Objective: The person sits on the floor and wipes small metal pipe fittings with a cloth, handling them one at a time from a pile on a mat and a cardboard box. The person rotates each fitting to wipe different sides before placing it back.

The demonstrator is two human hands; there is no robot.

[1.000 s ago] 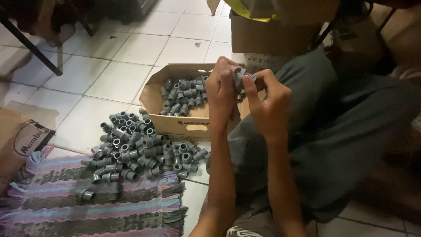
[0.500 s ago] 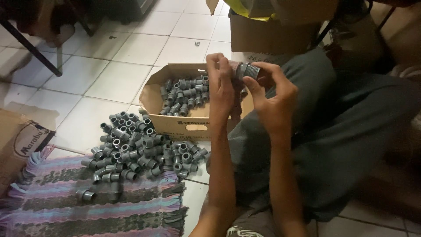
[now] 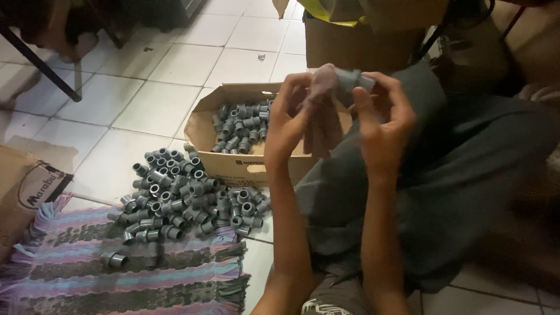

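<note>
My left hand (image 3: 290,119) and my right hand (image 3: 382,125) are raised together above my lap. Between them is a small grey pipe fitting (image 3: 349,79) and a pinkish cloth (image 3: 322,111) that hangs down. The cloth lies against my left hand's fingers; the fitting sits at my right hand's fingertips. Behind the hands stands an open cardboard box (image 3: 233,163) with several grey fittings inside. A pile of grey fittings (image 3: 181,195) lies on the floor to the left.
A striped woven mat (image 3: 116,274) covers the floor at the lower left, with a lone fitting (image 3: 114,259) on it. A flat cardboard piece (image 3: 26,181) lies at the far left. Another cardboard box (image 3: 356,41) stands behind. Metal furniture legs (image 3: 41,64) cross the upper left.
Both hands have stayed raised, turning the fitting between them. The cloth now hangs down from the fitting in front of my left hand.
</note>
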